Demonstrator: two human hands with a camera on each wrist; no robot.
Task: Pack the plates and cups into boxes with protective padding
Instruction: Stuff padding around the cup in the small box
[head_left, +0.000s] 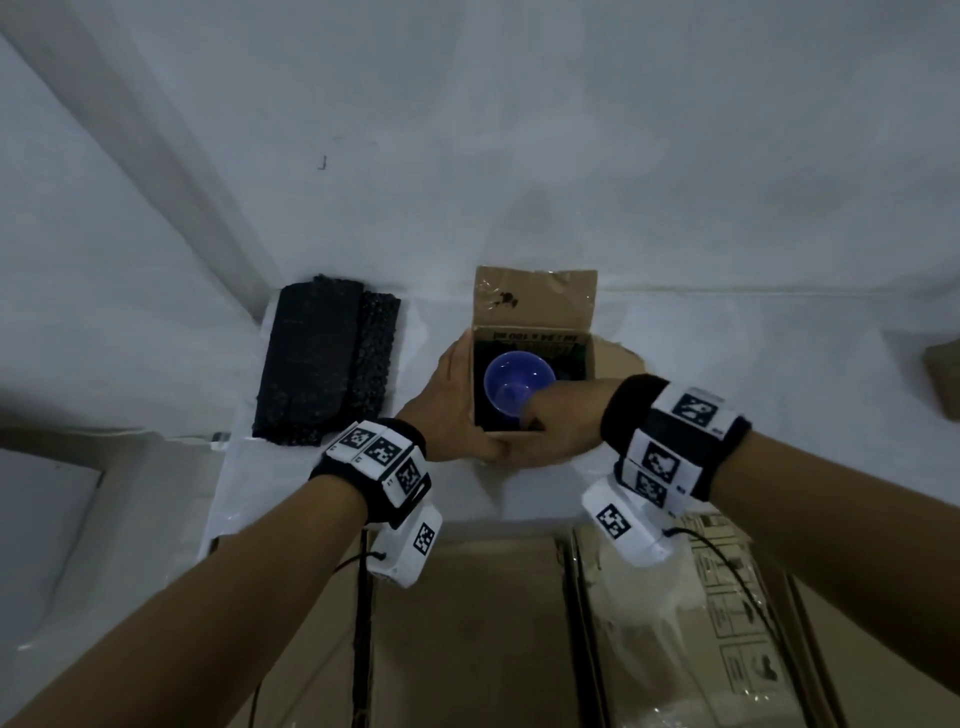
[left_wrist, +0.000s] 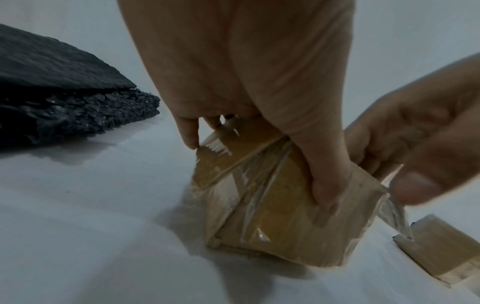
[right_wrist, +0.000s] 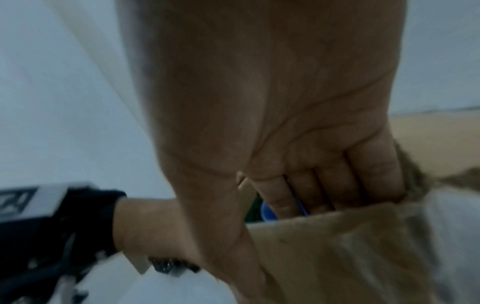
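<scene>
Risk: blue cup (head_left: 518, 384) is sitting inside small cardboard box (head_left: 535, 306), no padding showing over it. Left hand (head_left: 448, 410) is gripping box's left wall; right hand (head_left: 558, 415) is hooking fingers (right_wrist: 306, 193) over near rim beside cup. Black padding stack (head_left: 324, 358) is lying left of box. Pulling rim could be tipping box, knocking cup against wall.

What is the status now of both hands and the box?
Left hand grips small box by its left wall. Right hand reaches inside at blue cup. Black padding lies apart, left. Nothing in the way.
</scene>
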